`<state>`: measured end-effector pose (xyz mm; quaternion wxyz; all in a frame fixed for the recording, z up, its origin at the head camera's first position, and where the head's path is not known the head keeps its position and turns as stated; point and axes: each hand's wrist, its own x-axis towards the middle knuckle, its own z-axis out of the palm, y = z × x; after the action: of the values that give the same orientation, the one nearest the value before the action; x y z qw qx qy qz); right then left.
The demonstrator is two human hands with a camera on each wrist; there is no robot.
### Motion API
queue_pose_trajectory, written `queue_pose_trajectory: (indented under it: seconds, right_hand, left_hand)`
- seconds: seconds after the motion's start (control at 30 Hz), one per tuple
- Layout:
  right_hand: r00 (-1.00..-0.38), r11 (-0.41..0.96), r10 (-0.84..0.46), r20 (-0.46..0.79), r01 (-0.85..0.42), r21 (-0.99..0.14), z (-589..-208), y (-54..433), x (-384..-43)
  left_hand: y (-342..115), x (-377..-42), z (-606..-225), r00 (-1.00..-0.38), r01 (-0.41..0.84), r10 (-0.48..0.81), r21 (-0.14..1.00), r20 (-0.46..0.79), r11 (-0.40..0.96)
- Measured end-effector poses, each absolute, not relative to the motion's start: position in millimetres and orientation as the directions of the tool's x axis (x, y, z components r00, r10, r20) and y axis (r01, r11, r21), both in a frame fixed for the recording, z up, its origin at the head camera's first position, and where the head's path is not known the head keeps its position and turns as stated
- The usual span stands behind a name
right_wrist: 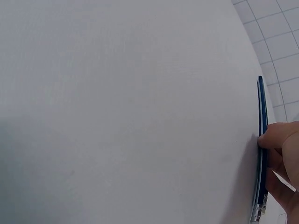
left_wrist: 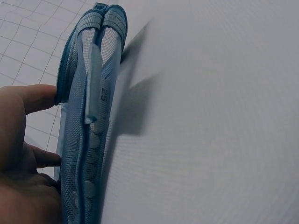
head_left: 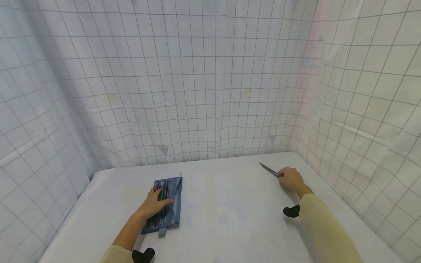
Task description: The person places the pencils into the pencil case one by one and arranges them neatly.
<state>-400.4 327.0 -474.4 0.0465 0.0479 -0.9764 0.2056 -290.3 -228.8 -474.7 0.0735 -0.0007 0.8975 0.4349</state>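
Note:
On the left part of the table lies a blue mesh zip pencil case (head_left: 176,209), with several long dark pencils (head_left: 166,189) showing through it. My left hand (head_left: 154,205) rests on top of the case, fingers spread. The left wrist view shows the case's zipped edge (left_wrist: 83,154) from the side, fingertips touching its face. Over at the right, my right hand (head_left: 291,179) pinches dark blue pencils (right_wrist: 263,105) between thumb and fingers, close to the tabletop. Silvery bands mark their near ends in the right wrist view; the exact number of pencils is hard to tell.
A white-covered table (head_left: 223,208) spreads between both hands. White grid-patterned curtains (head_left: 204,91) stand behind it and along both sides. A zip pull loop sticks out at the case's far corner, a fabric tab (head_left: 162,232) at its near end.

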Motion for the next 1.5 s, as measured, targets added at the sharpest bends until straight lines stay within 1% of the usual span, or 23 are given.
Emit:
queue_pose_trajectory:
  seconds: [0.2,0.53,0.8,0.93,1.07,1.27,1.5]
  right_hand:
    - [-0.989,0.877,-0.094,0.116,-0.138,-0.459,-473.7,330.1,-400.9]
    - [-0.995,0.789,-0.034,0.092,-0.083,-0.609,-467.9,328.4,-399.9]
    - [-0.999,0.642,-0.015,0.052,-0.049,-0.765,-472.3,321.0,-399.8]
    - [-0.998,0.582,-0.019,0.053,-0.055,-0.811,-471.7,310.3,-400.8]
    - [-1.000,0.512,-0.012,0.020,-0.023,-0.858,-472.0,299.2,-402.5]
    - [-1.000,0.435,0.016,-0.022,0.027,-0.900,-470.1,284.6,-402.9]
    - [-0.999,0.349,0.024,-0.033,0.040,-0.936,-473.0,269.0,-404.0]
  left_hand:
    - [-229.4,-291.0,-476.3,-0.990,-0.066,0.053,0.771,-0.129,0.633]
    - [-229.0,-289.6,-474.2,-0.991,-0.060,0.053,0.763,-0.122,0.643]
    - [-229.2,-290.8,-477.4,-0.991,-0.072,0.044,0.766,-0.129,0.638]
    - [-228.5,-289.2,-475.1,-0.991,-0.066,0.046,0.764,-0.124,0.642]
    - [-229.0,-289.1,-474.4,-0.992,-0.061,0.048,0.765,-0.120,0.641]
    - [-230.1,-290.2,-476.7,-0.991,-0.062,0.049,0.769,-0.120,0.636]
    - [-229.1,-289.8,-477.6,-0.992,-0.062,0.047,0.770,-0.119,0.635]
